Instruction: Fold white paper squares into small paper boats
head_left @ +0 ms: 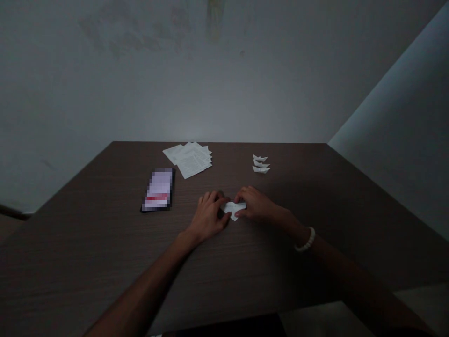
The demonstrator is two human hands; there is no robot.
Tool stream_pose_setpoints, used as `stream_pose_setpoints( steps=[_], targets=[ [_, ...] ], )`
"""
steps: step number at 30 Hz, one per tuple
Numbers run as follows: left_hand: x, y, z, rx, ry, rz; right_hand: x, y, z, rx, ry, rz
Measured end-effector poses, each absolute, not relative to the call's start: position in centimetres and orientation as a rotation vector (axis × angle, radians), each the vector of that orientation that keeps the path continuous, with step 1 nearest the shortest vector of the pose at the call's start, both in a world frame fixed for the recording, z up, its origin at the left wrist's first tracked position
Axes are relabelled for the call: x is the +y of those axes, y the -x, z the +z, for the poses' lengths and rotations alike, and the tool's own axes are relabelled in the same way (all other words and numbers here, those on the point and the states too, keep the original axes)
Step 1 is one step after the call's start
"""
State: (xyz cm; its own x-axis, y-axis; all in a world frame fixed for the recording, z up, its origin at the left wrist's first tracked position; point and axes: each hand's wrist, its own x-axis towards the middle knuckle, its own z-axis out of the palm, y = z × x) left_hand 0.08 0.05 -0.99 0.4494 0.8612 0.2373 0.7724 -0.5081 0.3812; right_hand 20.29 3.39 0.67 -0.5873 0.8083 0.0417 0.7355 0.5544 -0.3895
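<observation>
A small folded piece of white paper (234, 209), roughly triangular with its point toward me, lies low over the table between my hands. My left hand (209, 215) grips its left end between thumb and fingers. On the other end, the thumb and forefinger of my right hand (257, 204) pinch the paper. Beyond my right hand stand 3 small white paper boats (261, 170) in a close row. Parts of the folded paper are hidden under my fingertips.
A loose pile of white paper sheets (192, 161) lies near the far edge of the brown table (105, 248). Left of my left hand is a phone (157, 189) with its screen lit and blurred out. A wall (224, 93) stands behind the table.
</observation>
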Motion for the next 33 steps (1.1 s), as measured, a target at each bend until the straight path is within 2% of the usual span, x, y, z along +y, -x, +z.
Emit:
stream_pose_setpoints(
  steps=[19, 33],
  targets=[
    [-0.3, -0.1, -0.6, 1.342, -2.516, 0.64, 2.9, -20.5, 0.2, -2.526, 1.265, 0.496],
    [0.4, 0.3, -1.7, 1.308, -2.32, 0.779, 3.1, -20.6, 0.3, -2.533, 1.209, 0.424]
  ],
)
